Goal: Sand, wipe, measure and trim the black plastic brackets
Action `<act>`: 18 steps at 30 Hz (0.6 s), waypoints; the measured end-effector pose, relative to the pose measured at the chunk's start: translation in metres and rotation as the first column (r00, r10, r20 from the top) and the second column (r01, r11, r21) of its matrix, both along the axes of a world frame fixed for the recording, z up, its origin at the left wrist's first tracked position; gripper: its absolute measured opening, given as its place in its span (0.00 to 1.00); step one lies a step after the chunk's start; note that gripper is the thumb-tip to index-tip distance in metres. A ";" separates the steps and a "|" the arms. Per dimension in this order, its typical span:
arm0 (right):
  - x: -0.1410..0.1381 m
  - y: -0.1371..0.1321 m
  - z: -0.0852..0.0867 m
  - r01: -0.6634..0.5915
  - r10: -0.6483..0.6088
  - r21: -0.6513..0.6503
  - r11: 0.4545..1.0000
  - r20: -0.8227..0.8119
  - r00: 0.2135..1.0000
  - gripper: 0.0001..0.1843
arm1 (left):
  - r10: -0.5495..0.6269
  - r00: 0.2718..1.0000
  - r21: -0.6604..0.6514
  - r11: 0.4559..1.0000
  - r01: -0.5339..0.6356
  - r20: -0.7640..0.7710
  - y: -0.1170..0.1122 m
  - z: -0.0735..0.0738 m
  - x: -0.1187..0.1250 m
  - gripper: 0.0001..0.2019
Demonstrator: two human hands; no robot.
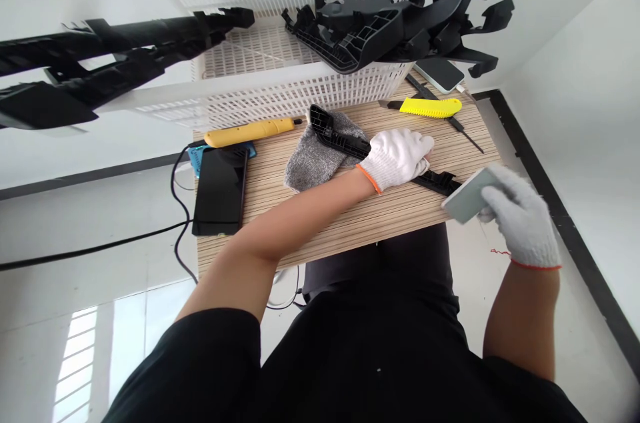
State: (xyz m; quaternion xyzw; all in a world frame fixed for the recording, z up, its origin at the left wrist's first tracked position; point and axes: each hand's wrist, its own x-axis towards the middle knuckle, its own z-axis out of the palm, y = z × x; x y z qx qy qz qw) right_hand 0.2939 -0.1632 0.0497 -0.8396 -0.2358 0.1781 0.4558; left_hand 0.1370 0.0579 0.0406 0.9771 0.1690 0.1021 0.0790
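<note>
A long black plastic part (340,139) lies across a grey cloth (313,159) on a small wooden table (300,209). My left hand (397,157), in a white glove, presses down on the middle of that part with its fingers curled over it. My right hand (523,223), also gloved, is at the table's right edge and grips a flat grey block (467,196) whose end touches the right tip of the black part.
A black phone (220,189) with a cable, a yellow tool (250,133) and a yellow-handled knife (431,107) lie on the table. A white basket (280,86) behind holds black plastic parts (400,16). More black parts (100,56) stick out at left.
</note>
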 end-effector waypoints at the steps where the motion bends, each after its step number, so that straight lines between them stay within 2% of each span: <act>1: 0.001 0.000 0.000 0.084 -0.086 0.070 0.994 0.028 0.996 0.34 | 0.001 1.000 0.002 1.000 -0.001 0.000 0.000 0.000 0.000 0.18; 2: 0.001 0.001 0.000 0.171 -0.180 0.150 0.974 0.050 0.982 0.35 | 0.000 1.000 0.003 1.000 0.000 0.000 0.000 0.000 0.000 0.18; 3: 0.002 0.001 0.000 0.204 -0.216 0.180 0.962 0.051 0.975 0.36 | -0.004 1.000 0.002 1.000 0.004 -0.002 0.000 0.000 0.000 0.17; 6: 0.004 0.001 -0.002 0.027 -0.027 -0.007 1.000 -0.029 0.999 0.34 | -0.005 1.000 0.007 1.000 0.005 -0.003 0.000 -0.001 0.000 0.17; 7: 0.005 0.001 -0.003 0.028 -0.029 -0.026 0.999 -0.032 0.999 0.34 | 0.002 1.000 0.014 1.000 -0.002 0.002 0.000 -0.001 0.000 0.17; 8: 0.006 0.000 -0.003 0.093 -0.093 0.013 0.996 -0.013 0.996 0.34 | 0.009 1.000 0.020 1.000 -0.009 0.008 0.000 -0.001 0.000 0.17; 10: 0.008 -0.002 -0.005 0.263 -0.271 0.170 0.950 0.025 0.962 0.36 | 0.013 1.000 0.024 1.000 -0.014 0.013 0.000 -0.002 0.001 0.17; 11: 0.009 -0.003 -0.005 0.270 -0.277 0.179 0.946 0.017 0.961 0.37 | 0.008 1.000 0.019 1.000 -0.009 0.011 0.000 -0.003 0.001 0.17; 14: 0.012 -0.005 -0.008 0.074 -0.074 0.002 0.997 -0.044 0.996 0.37 | 0.003 1.000 0.008 1.000 -0.003 0.012 0.000 -0.003 0.001 0.17; 15: 0.013 -0.005 -0.010 0.079 -0.079 0.007 0.997 -0.033 0.996 0.36 | 0.007 1.000 0.010 1.000 -0.007 0.016 0.000 -0.003 0.001 0.17; 16: 0.014 -0.005 -0.012 0.134 -0.134 0.062 0.989 0.000 0.991 0.36 | 0.011 1.000 0.012 1.000 -0.011 0.020 0.001 -0.003 0.001 0.17; 18: 0.016 -0.005 -0.018 0.265 -0.285 0.228 0.937 0.059 0.957 0.34 | 0.006 1.000 0.015 1.000 -0.006 0.019 0.000 -0.002 0.000 0.17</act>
